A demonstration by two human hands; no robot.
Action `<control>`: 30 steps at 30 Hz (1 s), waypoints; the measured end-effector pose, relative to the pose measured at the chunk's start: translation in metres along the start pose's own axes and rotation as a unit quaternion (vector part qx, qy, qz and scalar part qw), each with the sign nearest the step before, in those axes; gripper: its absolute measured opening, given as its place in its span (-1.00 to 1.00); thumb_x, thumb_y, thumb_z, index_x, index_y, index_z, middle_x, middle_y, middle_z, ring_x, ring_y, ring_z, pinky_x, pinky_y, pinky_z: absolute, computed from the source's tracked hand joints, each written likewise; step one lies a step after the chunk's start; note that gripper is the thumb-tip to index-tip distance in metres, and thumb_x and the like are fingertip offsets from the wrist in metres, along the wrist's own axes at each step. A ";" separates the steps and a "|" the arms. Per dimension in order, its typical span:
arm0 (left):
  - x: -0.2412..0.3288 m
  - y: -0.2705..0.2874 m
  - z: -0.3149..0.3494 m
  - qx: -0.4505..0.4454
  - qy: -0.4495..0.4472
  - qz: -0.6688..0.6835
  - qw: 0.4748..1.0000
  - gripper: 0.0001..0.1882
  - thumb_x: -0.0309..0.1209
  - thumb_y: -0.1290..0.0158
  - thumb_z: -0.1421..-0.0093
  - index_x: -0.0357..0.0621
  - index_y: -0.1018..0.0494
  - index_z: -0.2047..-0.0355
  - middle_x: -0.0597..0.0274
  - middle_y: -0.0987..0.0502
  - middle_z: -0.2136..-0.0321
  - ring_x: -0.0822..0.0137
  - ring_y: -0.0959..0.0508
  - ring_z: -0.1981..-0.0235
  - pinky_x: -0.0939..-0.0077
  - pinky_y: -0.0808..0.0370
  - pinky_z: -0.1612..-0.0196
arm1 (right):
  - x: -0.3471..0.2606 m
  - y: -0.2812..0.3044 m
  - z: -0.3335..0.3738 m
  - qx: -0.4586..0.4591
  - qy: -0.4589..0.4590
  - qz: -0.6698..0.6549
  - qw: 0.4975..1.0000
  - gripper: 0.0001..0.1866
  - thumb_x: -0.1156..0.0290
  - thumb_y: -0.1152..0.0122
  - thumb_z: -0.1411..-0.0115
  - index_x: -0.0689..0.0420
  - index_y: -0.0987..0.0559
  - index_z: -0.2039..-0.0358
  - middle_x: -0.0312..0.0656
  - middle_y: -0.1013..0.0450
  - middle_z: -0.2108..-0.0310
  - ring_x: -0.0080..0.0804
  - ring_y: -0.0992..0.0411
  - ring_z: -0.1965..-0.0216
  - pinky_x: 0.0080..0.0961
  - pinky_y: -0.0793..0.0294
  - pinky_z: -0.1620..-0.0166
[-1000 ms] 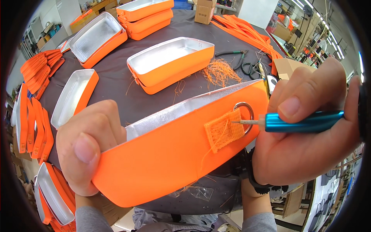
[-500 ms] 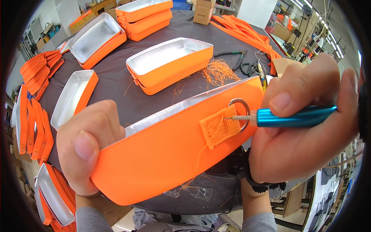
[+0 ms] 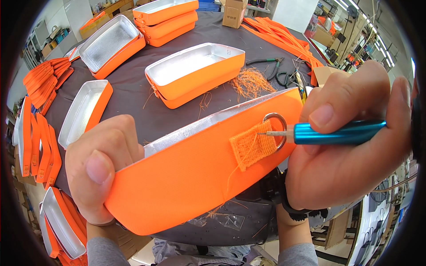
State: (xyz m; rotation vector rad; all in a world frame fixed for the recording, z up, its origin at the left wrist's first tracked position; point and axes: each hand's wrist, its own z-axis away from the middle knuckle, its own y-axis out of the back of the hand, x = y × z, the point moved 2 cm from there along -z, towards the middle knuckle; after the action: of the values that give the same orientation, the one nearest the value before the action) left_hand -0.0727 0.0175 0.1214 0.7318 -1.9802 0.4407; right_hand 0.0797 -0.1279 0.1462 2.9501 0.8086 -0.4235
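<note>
Our left hand (image 3: pixel 100 170) clamps the orange fabric case (image 3: pixel 186 177) steady, so our right hand (image 3: pixel 346 155), closed on the blue metal pick (image 3: pixel 337 133), reaches its woven tab (image 3: pixel 254 146).

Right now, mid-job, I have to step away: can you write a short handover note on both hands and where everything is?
Left hand: grips the left end of the orange case, held up over the table.
Right hand: pinches a blue tool, its tip on the webbing tab beside the metal ring.
Done: cannot tell; cut threads lie on the table.
Left: a loose thread hangs below the tab. More cases, pliers and straps lie behind.
</note>
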 end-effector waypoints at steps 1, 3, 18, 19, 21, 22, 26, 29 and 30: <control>0.001 0.001 0.000 -0.004 0.002 -0.005 1.000 -0.44 0.02 0.06 0.04 -0.17 -0.10 0.87 0.35 -0.08 0.78 0.50 -0.05 0.75 0.60 0.09 0.71 | -0.001 0.000 -0.001 0.000 0.000 0.000 1.000 -0.69 0.33 0.36 -0.23 -0.04 -0.33 0.08 -0.28 -0.17 0.70 -0.61 -0.02 0.76 -0.71 0.01 0.67; 0.001 0.001 0.000 -0.008 0.004 -0.010 1.000 -0.44 0.02 0.06 0.04 -0.17 -0.10 0.87 0.35 -0.08 0.79 0.50 -0.05 0.75 0.60 0.09 0.71 | -0.001 0.001 -0.003 0.015 -0.036 -0.051 0.998 -0.69 0.32 0.37 -0.23 -0.05 -0.33 0.08 -0.28 -0.17 0.70 -0.61 -0.02 0.76 -0.71 0.01 0.67; 0.001 0.000 -0.001 -0.015 -0.006 -0.038 0.999 -0.40 0.07 0.08 0.01 -0.17 -0.09 0.87 0.34 -0.09 0.79 0.49 -0.06 0.76 0.60 0.08 0.72 | 0.003 -0.004 0.002 -0.014 0.068 0.022 0.997 -0.62 0.49 0.29 -0.20 0.08 -0.17 -0.06 -0.26 -0.21 0.66 -0.61 -0.03 0.71 -0.70 -0.06 0.63; 0.001 0.000 0.000 -0.014 -0.007 -0.039 0.999 -0.40 0.07 0.08 0.01 -0.17 -0.09 0.87 0.34 -0.09 0.79 0.49 -0.06 0.75 0.60 0.08 0.72 | 0.003 -0.004 0.002 -0.014 0.068 0.022 0.997 -0.62 0.49 0.29 -0.20 0.08 -0.17 -0.06 -0.26 -0.21 0.66 -0.61 -0.03 0.71 -0.70 -0.06 0.63; 0.001 -0.001 0.000 -0.013 -0.009 -0.040 0.999 -0.40 0.07 0.08 0.01 -0.17 -0.09 0.87 0.34 -0.09 0.79 0.49 -0.06 0.75 0.60 0.08 0.72 | 0.003 -0.006 0.003 -0.036 0.112 0.126 0.985 -0.60 0.52 0.28 -0.19 0.08 -0.16 -0.07 -0.26 -0.20 0.66 -0.61 -0.03 0.70 -0.70 -0.07 0.63; 0.001 0.000 0.000 -0.014 -0.009 -0.037 0.999 -0.40 0.06 0.07 0.01 -0.17 -0.09 0.87 0.34 -0.09 0.79 0.49 -0.06 0.75 0.60 0.08 0.72 | 0.002 -0.006 0.003 -0.036 0.112 0.126 0.985 -0.60 0.52 0.28 -0.19 0.08 -0.16 -0.07 -0.26 -0.20 0.66 -0.61 -0.03 0.70 -0.70 -0.07 0.63; 0.001 0.001 0.000 -0.016 -0.012 -0.033 0.999 -0.41 0.06 0.07 0.01 -0.17 -0.09 0.87 0.34 -0.09 0.79 0.49 -0.07 0.75 0.60 0.08 0.72 | 0.002 -0.004 0.003 -0.034 0.096 0.090 0.991 -0.58 0.54 0.28 -0.17 0.07 -0.15 -0.08 -0.25 -0.20 0.65 -0.61 -0.04 0.69 -0.71 -0.06 0.63; 0.000 0.000 -0.001 -0.013 -0.014 -0.034 0.999 -0.41 0.05 0.06 0.01 -0.18 -0.10 0.87 0.34 -0.09 0.79 0.49 -0.07 0.75 0.60 0.08 0.72 | 0.004 -0.004 0.004 -0.028 0.100 0.076 0.992 -0.58 0.55 0.27 -0.17 0.08 -0.15 -0.08 -0.25 -0.20 0.65 -0.60 -0.04 0.69 -0.71 -0.06 0.63; 0.000 0.000 -0.001 -0.012 -0.014 -0.035 0.999 -0.41 0.05 0.06 0.01 -0.18 -0.10 0.87 0.34 -0.09 0.79 0.49 -0.07 0.75 0.60 0.08 0.72 | 0.005 -0.005 0.004 -0.027 0.117 0.097 0.988 -0.58 0.55 0.27 -0.17 0.08 -0.15 -0.08 -0.25 -0.20 0.65 -0.60 -0.04 0.69 -0.71 -0.06 0.63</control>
State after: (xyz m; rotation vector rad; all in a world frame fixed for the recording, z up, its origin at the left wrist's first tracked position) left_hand -0.0719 0.0185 0.1218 0.7939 -1.9767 0.3654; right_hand 0.0803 -0.1214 0.1415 3.0249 0.5299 -0.0422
